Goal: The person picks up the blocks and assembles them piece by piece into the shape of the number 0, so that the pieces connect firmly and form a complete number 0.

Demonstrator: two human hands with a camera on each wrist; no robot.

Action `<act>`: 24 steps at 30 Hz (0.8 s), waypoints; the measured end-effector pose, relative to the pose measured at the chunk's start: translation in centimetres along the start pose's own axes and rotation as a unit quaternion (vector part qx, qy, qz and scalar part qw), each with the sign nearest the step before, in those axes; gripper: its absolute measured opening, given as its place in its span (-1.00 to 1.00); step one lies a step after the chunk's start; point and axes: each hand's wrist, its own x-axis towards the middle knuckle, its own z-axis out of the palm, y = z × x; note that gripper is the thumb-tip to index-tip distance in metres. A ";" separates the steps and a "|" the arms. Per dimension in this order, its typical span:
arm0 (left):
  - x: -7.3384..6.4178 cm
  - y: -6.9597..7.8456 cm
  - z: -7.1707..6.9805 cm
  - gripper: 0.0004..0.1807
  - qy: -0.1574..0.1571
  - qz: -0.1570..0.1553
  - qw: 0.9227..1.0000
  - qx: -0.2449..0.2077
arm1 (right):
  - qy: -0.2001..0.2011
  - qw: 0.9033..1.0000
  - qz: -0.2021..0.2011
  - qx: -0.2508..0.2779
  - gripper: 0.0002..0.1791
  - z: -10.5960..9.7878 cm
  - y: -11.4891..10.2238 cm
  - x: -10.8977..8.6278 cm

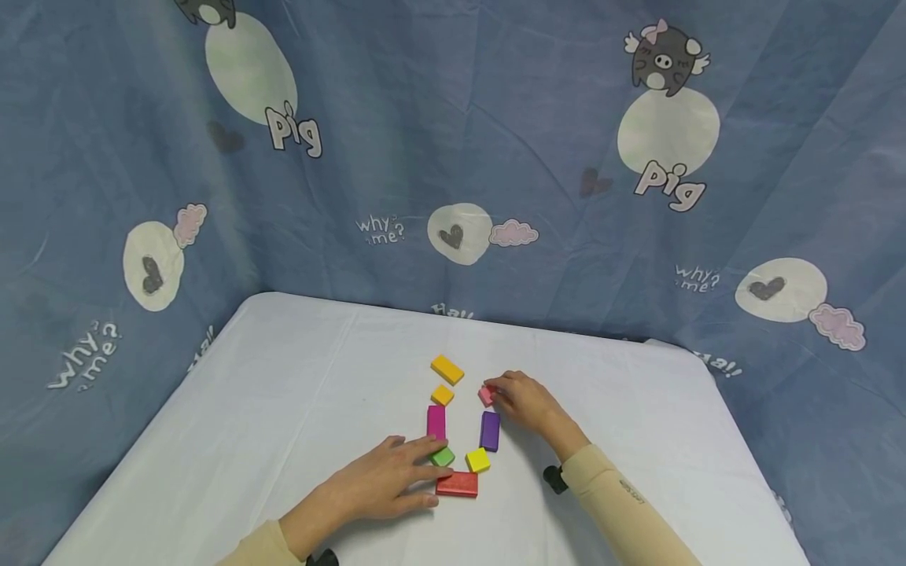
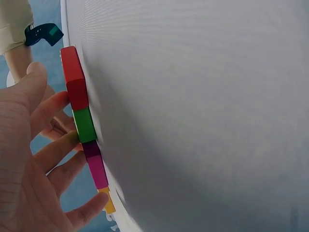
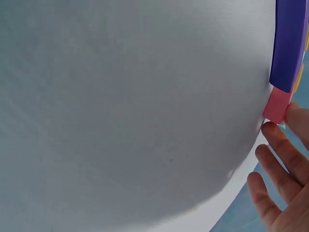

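Note:
My left hand (image 1: pixel 378 479) lies low over the near left blocks, fingers spread and fairly straight. Its fingertips overlap the red block (image 1: pixel 458 485), the green block (image 1: pixel 443 457) and the lower end of the magenta block (image 1: pixel 436 423). In the left wrist view, fingertips are right at the red block (image 2: pixel 75 79) and green block (image 2: pixel 85 125). My right hand (image 1: pixel 527 401) pinches a small pink block (image 1: pixel 485 396) between thumb and index finger, its other fingers loosely bent. That pink block (image 3: pixel 278 104) is just past the end of the purple block (image 3: pixel 289 43).
A yellow block (image 1: pixel 477 460) sits between the red block and the purple block (image 1: pixel 490 431). Two orange blocks, a small one (image 1: pixel 442 395) and a longer one (image 1: pixel 447 369), continue the left row. The white-covered table (image 1: pixel 318 385) ends against a blue printed curtain (image 1: pixel 354 181).

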 end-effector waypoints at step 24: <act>-0.1 0.0 0.2 -0.48 0.010 0.007 1.000 0.002 | 0.000 1.000 -0.008 -0.006 -0.68 0.2 -0.6 -0.5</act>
